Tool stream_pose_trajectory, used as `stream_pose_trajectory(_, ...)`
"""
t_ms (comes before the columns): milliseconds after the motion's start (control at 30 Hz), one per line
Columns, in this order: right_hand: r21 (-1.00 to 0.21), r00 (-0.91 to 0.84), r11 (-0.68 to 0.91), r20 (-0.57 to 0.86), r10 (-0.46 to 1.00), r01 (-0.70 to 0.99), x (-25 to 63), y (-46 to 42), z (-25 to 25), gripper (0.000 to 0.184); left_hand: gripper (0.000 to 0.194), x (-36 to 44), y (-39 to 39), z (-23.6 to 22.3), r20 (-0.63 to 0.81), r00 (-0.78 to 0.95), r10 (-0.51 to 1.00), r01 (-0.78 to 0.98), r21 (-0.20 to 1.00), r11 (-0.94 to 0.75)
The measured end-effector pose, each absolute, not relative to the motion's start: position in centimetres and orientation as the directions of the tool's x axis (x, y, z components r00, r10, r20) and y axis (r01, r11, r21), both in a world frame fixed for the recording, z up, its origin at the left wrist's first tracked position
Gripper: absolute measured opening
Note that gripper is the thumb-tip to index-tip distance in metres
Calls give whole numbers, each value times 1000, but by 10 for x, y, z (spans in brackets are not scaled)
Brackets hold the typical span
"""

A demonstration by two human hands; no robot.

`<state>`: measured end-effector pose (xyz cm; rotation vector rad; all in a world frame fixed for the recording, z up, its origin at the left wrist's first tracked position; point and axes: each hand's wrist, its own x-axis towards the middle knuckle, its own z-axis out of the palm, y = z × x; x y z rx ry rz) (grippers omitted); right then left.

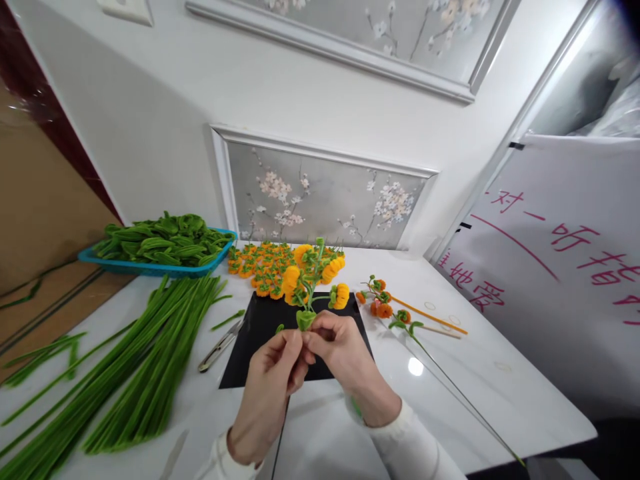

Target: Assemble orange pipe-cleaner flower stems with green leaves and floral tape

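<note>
- Pinching in the head view, the left hand (273,370) and right hand (347,350) meet fingertip to fingertip around the lower stem of a fuzzy yellow-orange flower spray (314,281).
- Long axis roughly upright, the spray rises just beyond both hands, over a flat black rectangular mat (237,370); neither hand is clearly nearer.
- One fuzzy green leaf (305,320) sits just above the joined fingertips.
</note>
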<state>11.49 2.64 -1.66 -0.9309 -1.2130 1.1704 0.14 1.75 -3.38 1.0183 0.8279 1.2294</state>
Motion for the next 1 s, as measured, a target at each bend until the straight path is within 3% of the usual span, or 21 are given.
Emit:
stream_pose_trajectory(267, -941, 16, 316, 320, 947, 120, 117, 24, -21, 19, 30, -1, 26, -32, -179, 279, 944, -535, 787, 307)
stream_pose_trajectory(400, -939, -108, 303, 289, 951, 159, 127, 25, -19, 14, 30, -1, 25, -31, -237, 313, 920, -547, 747, 379)
stream_pose_trajectory(700, -967, -249, 255, 247, 937, 1, 136, 22, -8, 22, 36, -4, 18, -26, -146, 261, 954, -566, 778, 274)
stream_pose_trajectory(867, -928, -165, 356, 337, 927, 107, 131, 22, -12, 15, 39, -4, 18, -27, -160, 269, 950, -577, 763, 292)
stream_pose_trajectory(1000, -848, -140, 478, 457, 879, 229, 128, 19, -10, 20, 38, -4, 18, -24, -167, 269, 948, -582, 756, 298)
